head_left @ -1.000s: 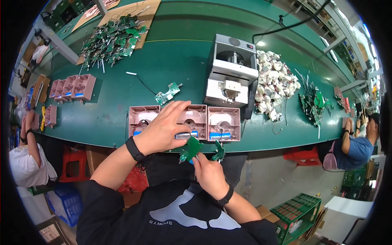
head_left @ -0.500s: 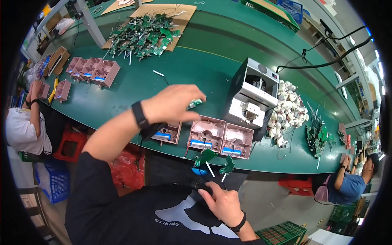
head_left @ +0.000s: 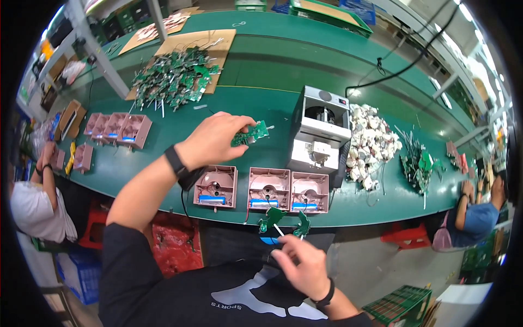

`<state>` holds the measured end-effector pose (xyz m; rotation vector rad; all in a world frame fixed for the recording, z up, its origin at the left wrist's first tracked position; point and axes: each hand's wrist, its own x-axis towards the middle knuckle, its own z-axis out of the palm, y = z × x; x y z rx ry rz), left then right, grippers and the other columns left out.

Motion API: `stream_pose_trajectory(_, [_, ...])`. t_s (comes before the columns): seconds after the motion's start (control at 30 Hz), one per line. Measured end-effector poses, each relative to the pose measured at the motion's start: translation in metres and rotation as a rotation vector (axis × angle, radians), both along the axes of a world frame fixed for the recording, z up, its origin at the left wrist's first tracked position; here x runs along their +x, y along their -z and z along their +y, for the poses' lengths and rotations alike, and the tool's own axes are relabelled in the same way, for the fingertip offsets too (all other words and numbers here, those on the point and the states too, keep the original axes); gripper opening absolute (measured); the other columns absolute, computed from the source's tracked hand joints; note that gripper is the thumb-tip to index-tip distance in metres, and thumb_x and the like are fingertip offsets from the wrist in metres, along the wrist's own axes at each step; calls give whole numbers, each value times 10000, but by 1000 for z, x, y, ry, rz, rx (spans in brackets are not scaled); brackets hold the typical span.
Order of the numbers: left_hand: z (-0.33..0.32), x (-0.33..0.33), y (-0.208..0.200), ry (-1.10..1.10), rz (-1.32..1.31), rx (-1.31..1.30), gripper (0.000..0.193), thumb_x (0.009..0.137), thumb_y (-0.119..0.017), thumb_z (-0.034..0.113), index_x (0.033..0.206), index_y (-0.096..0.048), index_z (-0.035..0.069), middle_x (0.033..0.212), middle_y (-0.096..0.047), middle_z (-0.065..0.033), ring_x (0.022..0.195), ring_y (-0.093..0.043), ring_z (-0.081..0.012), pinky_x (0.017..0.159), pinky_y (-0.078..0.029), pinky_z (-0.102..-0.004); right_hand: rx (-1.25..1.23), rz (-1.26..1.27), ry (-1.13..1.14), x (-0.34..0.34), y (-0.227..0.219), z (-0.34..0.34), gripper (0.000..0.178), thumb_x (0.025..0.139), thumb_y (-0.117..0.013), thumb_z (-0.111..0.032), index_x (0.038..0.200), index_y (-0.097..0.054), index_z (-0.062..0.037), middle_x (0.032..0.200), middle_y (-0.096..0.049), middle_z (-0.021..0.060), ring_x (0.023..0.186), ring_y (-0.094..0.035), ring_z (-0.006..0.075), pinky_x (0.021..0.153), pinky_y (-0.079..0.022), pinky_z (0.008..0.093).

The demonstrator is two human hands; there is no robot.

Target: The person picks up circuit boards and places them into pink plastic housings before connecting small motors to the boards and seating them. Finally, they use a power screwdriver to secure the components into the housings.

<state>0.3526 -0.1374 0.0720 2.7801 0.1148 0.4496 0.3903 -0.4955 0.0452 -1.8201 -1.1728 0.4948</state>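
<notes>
Green workbench [head_left: 261, 65], left hand [head_left: 215, 139] pinching small green circuit board [head_left: 249, 134], right hand [head_left: 302, 267] gripping wired green boards [head_left: 283, 220]

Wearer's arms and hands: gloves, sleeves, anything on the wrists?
No gloves: left hand and right hand are bare. A black band circles the left wrist, a thinner black band the right. Forearms are bare; black shirt sleeves are pushed up.

long green workbench [head_left: 305, 60], grey floor [head_left: 359, 267]
</notes>
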Motion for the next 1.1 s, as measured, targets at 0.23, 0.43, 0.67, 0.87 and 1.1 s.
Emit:
stream_pose_trajectory(0.23, [-117,-51,-26,148,-354,-173,478,737,-885,135,1171,-701,56,1101,-750,-93,1023,-726,-283,985,-541,-447,262,149,84,15,-9,30,453,978,-698,-151,1357,-569,61,1038,-695,130,920,-694,191,837,-560,337])
stream_pose_trajectory(0.43, [-161,-71,-6,177,-392,-184,461,746,-905,174,1146,-706,63,1133,-747,-109,1076,-720,-253,1009,-539,-447,350,167,2,2,4,35,369,1031,-589,-102,1342,-589,96,1175,-712,203,1006,-712,303,914,-543,392])
stream_pose_trajectory(0.67, [-96,-115,10,-52,-396,-253,734,738,-926,302,1352,-614,46,1367,-637,-175,1266,-622,-346,1079,-491,-458,270,434,88,-2,3,20,393,1088,-406,-166,1329,-562,102,1126,-716,220,986,-716,277,924,-553,397])
stream_pose_trajectory(0.87, [-32,-145,43,-240,-1,-351,1169,644,-973,367,1593,-355,78,1568,-435,-208,1404,-480,-415,1157,-423,-476,176,422,21,-6,3,0,421,1100,-377,-197,1318,-549,119,1033,-734,243,904,-742,274,863,-589,396])
stream_pose_trajectory(1.1, [-32,-145,64,-208,143,-470,1237,630,-961,303,1629,-271,69,1571,-419,-211,1447,-432,-409,1193,-386,-469,70,338,-2,-15,-7,2,409,1093,-394,-169,1211,-611,157,990,-753,241,812,-762,274,755,-612,359])
